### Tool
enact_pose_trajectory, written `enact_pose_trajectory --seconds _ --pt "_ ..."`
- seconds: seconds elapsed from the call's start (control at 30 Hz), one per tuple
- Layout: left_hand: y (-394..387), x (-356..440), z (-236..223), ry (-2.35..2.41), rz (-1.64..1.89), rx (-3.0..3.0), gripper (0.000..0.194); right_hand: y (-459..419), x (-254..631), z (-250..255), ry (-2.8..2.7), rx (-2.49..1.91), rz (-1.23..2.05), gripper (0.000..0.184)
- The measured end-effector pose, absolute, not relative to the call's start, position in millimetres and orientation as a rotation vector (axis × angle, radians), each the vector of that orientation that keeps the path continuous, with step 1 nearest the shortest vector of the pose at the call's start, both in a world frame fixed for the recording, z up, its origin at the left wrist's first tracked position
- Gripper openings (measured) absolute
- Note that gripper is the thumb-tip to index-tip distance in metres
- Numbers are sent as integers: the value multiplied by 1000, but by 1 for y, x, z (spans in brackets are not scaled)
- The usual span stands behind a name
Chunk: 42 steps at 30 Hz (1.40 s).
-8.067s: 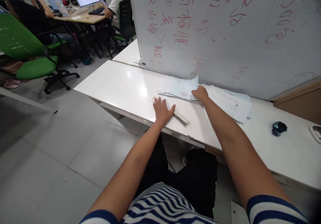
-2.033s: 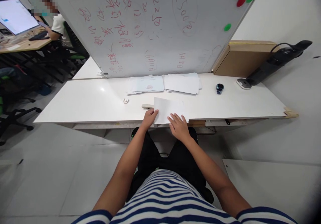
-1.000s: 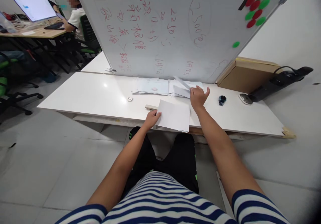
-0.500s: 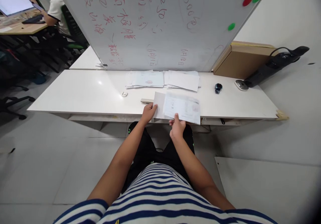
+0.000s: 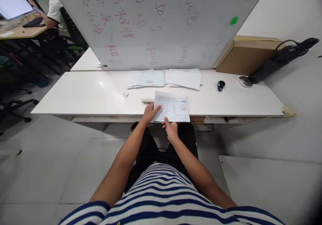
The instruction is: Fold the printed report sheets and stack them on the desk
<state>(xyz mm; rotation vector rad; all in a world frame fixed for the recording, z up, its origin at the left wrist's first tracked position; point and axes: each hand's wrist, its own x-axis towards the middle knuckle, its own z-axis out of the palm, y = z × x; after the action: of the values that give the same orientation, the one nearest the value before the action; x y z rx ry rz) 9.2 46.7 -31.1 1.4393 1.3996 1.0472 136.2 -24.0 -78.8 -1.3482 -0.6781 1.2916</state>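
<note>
Between my hands, over the table's front edge, are printed papers with a table of text and a round red stamp. My left hand pinches their left side, thumb on top. At the bottom edge my right hand grips the papers too, thumb on the face and fingers beneath. Behind them lie two paper stacks side by side: the left stack shows a bluish sheet with a red stamp, the right stack a blank white top. A beige flat object sits beside my left hand, partly hidden.
A whiteboard with red writing stands at the white table's back. On the table are a small white ring-shaped item, a dark watch, a mouse, a black cylindrical device and a cardboard box. Someone sits at far left.
My right hand has moved left with its paper, bringing it over the one in my left hand. A face with a red stamp and table now shows. The view has shifted slightly.
</note>
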Motion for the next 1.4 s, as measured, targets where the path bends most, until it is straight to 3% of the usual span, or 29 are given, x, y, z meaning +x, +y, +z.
enact_pose_trajectory --seconds 0.3,0.47,0.53,0.73,0.83,0.93,1.1,1.17,1.3,1.4 --pt "38 17 -27 1374 1128 1385 40 -23 156 -71 -464 -1178 1490 38" --pt "-11 40 -47 1327 1160 1060 44 -13 181 -50 -488 -1006 1282 35" --pt "-32 43 -53 1295 1079 985 47 -6 206 -32 -632 -1068 1150 34" --pt "-37 28 -20 1183 1386 1027 71 17 274 61 -1651 -1340 944 27" --pt "-24 27 5 952 1203 912 57 30 270 101 -2060 -1334 900 26" --pt "-18 32 15 878 1173 765 52 43 260 120 -2238 -1333 818 38" --pt "-14 42 9 817 1409 555 56 41 256 90 -1757 -1323 670 78" --pt "-8 45 6 802 1447 477 55 34 251 62 -1466 -1281 821 83" --pt "8 39 2 829 1464 499 55 34 237 15 -1147 -1088 1429 64" --pt "21 13 3 966 1363 665 49 45 239 5 -991 -1084 1307 52"
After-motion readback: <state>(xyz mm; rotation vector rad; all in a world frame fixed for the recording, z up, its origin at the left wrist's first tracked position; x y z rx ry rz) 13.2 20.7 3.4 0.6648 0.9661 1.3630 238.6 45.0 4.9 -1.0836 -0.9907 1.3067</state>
